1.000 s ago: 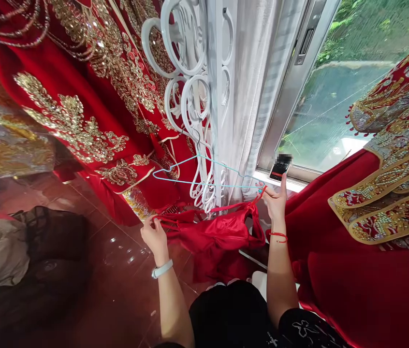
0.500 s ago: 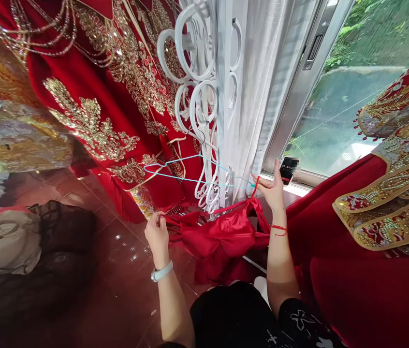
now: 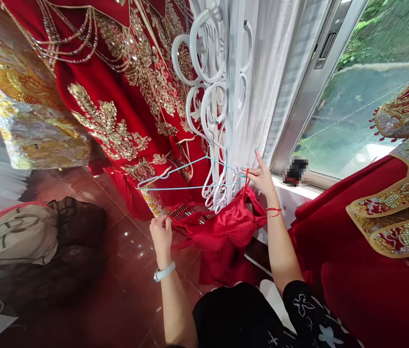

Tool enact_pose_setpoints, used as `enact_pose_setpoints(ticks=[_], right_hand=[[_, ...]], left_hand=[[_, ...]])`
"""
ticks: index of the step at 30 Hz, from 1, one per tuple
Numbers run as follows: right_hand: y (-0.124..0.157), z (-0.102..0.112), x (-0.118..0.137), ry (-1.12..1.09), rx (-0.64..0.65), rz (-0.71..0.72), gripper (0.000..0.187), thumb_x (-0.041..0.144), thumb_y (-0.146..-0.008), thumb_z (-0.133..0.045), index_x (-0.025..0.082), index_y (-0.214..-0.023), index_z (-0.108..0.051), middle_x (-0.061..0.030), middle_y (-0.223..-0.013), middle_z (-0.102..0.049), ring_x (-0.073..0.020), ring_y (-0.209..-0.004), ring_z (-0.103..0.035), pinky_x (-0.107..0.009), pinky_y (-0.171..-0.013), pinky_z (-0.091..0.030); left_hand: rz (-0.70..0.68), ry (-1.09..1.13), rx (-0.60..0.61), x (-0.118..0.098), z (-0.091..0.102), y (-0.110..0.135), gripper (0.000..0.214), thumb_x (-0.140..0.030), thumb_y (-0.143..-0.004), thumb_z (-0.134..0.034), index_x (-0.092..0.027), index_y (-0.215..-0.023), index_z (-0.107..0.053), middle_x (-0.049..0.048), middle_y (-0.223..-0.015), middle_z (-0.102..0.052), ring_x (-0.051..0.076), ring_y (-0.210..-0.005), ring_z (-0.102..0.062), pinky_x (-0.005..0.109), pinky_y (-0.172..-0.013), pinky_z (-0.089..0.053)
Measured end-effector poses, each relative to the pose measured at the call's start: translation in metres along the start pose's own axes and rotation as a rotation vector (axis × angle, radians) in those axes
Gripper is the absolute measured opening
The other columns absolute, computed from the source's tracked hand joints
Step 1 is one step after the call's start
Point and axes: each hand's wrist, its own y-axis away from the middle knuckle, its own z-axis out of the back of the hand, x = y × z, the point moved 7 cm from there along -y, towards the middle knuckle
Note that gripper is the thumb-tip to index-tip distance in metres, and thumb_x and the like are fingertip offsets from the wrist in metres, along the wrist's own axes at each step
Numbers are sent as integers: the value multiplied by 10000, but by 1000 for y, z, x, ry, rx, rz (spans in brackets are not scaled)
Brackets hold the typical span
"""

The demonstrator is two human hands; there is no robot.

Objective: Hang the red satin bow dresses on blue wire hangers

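Observation:
A red satin slip dress (image 3: 226, 227) hangs between my two hands. My right hand (image 3: 258, 176) pinches one thin strap at the right end of a light blue wire hanger (image 3: 186, 174). That hanger hooks on a white scrolled metal rack (image 3: 208, 101). My left hand (image 3: 161, 234), with a white wristband, is closed on the other strap, lower and to the left of the hanger.
Red gowns with gold embroidery (image 3: 117, 96) hang at the left, and another red embroidered garment (image 3: 389, 212) fills the right. A white curtain (image 3: 262, 72) and a window frame (image 3: 313, 82) stand behind. A phone (image 3: 296, 171) rests on the sill. Bags (image 3: 26, 232) lie on the red tiled floor.
My right hand has risen with its strap to the hanger's right end. The dress lifted with it. My left hand shifted slightly right, still gripping its strap.

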Motion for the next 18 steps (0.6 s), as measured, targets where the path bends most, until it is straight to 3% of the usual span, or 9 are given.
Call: enact_pose_setpoints(ticks=[5,10,14,18], right_hand=[[-10,17,-18,-5,-22,1,1112,456,-750,-800,194,-1665,-224,-104,-1031,-820,-278,-1071,-771,-438,-990,-610],[-12,25,-22,21,10,38,1058,389,-762,-789,212,-1660,-259,-71,-881,-807,-246,-890,-769,-440,-912,-636],[-8,12,-17,-22,53,43,1065,341,-771,-765,225,-1670,-207,-15,-808,-771,-202,-827,-739,-388,-854,-637],[-5,-13,-6,-36,116,59,1022,309,-775,-740,257,-1662,-235,9,-814,-735,-165,-813,-710,-354,-882,-615]], left_hand=[[229,226,102,26,-4,3,247,-404,-768,-497,-204,-646,-577,6,-625,-538,168,-626,-463,297,-635,-396],[322,543,111,29,-16,4,262,-458,-693,-557,-208,-614,-548,-3,-627,-540,148,-635,-496,260,-615,-420],[462,741,215,30,-33,6,283,-456,-665,-628,-193,-761,-668,5,-664,-610,140,-613,-555,252,-591,-463],[467,808,294,24,-34,7,473,-410,-551,-812,-152,-944,-759,51,-847,-740,107,-601,-574,253,-605,-500]])
